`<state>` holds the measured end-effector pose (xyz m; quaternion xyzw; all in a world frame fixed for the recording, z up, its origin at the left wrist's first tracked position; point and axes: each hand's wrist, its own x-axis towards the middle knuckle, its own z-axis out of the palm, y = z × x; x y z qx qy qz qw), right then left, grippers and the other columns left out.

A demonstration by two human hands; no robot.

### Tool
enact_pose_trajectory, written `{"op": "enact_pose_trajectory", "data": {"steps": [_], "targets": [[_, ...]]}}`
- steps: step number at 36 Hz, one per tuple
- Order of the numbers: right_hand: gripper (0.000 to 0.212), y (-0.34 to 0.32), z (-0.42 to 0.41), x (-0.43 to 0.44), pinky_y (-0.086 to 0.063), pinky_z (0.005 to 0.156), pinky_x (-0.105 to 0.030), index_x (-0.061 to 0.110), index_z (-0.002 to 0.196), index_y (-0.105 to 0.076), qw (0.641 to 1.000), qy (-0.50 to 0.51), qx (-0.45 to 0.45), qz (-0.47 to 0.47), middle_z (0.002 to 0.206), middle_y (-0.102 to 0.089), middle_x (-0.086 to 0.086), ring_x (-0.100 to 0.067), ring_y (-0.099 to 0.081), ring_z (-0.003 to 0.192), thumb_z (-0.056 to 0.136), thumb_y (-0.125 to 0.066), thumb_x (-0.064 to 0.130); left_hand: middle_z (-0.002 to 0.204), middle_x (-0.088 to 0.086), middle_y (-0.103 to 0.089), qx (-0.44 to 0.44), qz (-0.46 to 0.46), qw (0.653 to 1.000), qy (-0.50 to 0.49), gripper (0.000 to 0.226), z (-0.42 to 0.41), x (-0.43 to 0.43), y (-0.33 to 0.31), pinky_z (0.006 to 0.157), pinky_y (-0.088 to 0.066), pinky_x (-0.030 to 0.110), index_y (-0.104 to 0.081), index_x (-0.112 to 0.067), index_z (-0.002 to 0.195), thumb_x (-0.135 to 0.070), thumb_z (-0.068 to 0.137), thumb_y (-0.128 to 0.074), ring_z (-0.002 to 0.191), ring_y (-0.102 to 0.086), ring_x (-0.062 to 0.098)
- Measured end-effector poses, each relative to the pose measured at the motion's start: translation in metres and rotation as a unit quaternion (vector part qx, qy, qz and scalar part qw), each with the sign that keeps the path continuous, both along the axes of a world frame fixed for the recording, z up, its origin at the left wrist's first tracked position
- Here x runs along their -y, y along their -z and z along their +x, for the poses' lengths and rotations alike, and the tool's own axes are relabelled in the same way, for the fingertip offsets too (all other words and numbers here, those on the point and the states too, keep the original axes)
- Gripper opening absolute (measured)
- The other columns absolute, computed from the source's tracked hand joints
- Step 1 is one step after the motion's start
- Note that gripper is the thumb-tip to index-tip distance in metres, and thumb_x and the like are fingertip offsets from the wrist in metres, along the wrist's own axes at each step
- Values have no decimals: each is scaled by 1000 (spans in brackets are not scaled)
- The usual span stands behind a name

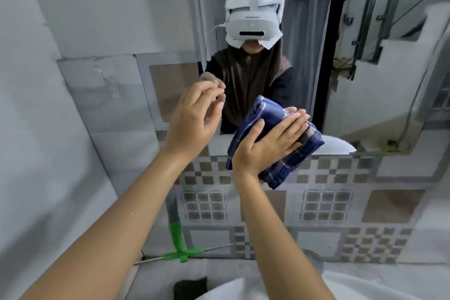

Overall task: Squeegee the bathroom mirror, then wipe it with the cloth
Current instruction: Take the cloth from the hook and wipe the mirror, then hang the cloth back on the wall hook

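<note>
While right hand (pixel 265 146) presses folded cloth (pixel 277 143) at mirror (pixel 365 80) bottom edge, left hand (pixel 194 117) empty, fingers loosely curled

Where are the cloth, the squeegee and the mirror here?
blue checked cloth (pixel 289 165): head view, lower folded edge.
green squeegee (pixel 176 234): head view, green neck above the blade.
mirror (pixel 365 109): head view, right part of the glass.

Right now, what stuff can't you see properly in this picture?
- Head view: the blue cloth is partly covered by the right hand, so whether it touches the mirror is unclear.
- The green squeegee handle's top is hidden behind the left forearm.
- The left hand looks empty, but its palm faces away.
</note>
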<state>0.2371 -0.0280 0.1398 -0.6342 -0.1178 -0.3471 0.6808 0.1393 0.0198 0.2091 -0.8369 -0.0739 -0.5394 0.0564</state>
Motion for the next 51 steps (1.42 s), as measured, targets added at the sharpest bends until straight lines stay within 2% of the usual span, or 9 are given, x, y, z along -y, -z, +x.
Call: {"op": "enact_pose_trajectory", "data": {"steps": [13, 19, 25, 30, 34, 40, 43, 47, 51], "targets": [[60, 22, -59, -47, 2, 117, -42, 3, 143, -18, 986, -69, 104, -111, 151, -22, -14, -11, 5, 144, 95, -37, 32, 97, 2, -68, 0, -318, 942, 106, 17, -38, -16, 25, 75, -46, 7, -65, -9, 101, -19, 88, -62, 86, -63, 3], [61, 27, -60, -28, 5, 119, -35, 2, 145, -12, 973, -124, 116, -155, 155, -11, -11, -10, 6, 144, 95, -39, 25, 90, 6, -69, 13, -291, 954, 73, 14, -40, -13, 24, 72, -48, 10, -68, -5, 96, -13, 87, -63, 78, -62, 9], [50, 31, -68, 5, -5, 120, -32, 2, 144, -22, 962, -193, 131, -140, 153, -22, -8, -16, -11, 145, 97, -32, 15, 92, 5, -68, -21, -252, 965, 63, 11, -51, -5, 15, 75, -50, 20, -68, -7, 95, -12, 88, -60, 83, -62, 13], [46, 38, -88, 34, -13, 116, -17, 5, 141, -32, 918, -349, 136, -129, 150, -28, -1, 3, -15, 140, 96, -28, 7, 95, 4, -67, -95, -212, 970, 69, 14, -76, 5, 17, 79, -51, 28, -68, -7, 99, -11, 89, -59, 85, -62, 14], [43, 37, -103, 52, -35, 110, -34, 11, 138, -41, 869, -477, 27, -132, 140, -48, -8, -16, -42, 130, 97, -29, 12, 96, 8, -67, -177, -197, 963, 44, 16, -109, 13, 19, 83, -49, 34, -68, -5, 101, -9, 90, -57, 88, -60, 18], [35, 34, -118, 65, -51, 91, -42, 14, 129, -51, 805, -555, -19, -207, 117, -63, -10, -23, -60, 104, 99, -34, 11, 98, 0, -62, -269, -237, 933, 12, 20, -154, 22, 21, 88, -44, 28, -67, -8, 105, -8, 92, -52, 91, -57, 14], [33, 29, -124, 68, -51, 80, -20, 14, 125, -54, 791, -560, -3, -247, 107, -63, -3, -12, -59, 93, 99, -35, 11, 95, -6, -57, -295, -245, 923, 3, 22, -163, 30, 22, 88, -43, 25, -67, -9, 107, -8, 92, -51, 91, -55, 11], [29, 29, -145, 74, -51, 88, -28, 12, 120, -57, 753, -613, -12, -240, 109, -65, -7, -19, -61, 101, 97, -40, 11, 96, -1, -60, -269, -246, 931, -3, 22, -180, 41, 27, 86, -42, 23, -68, -8, 107, -6, 91, -52, 90, -56, 12], [22, 28, -154, 81, -51, 78, -17, 13, 112, -61, 743, -626, -6, -238, 100, -67, 0, -9, -62, 92, 95, -49, 15, 91, -4, -60, -201, -262, 944, -7, 20, -192, 46, 34, 79, -42, 15, -69, -7, 104, -6, 90, -55, 85, -56, 10]]}}
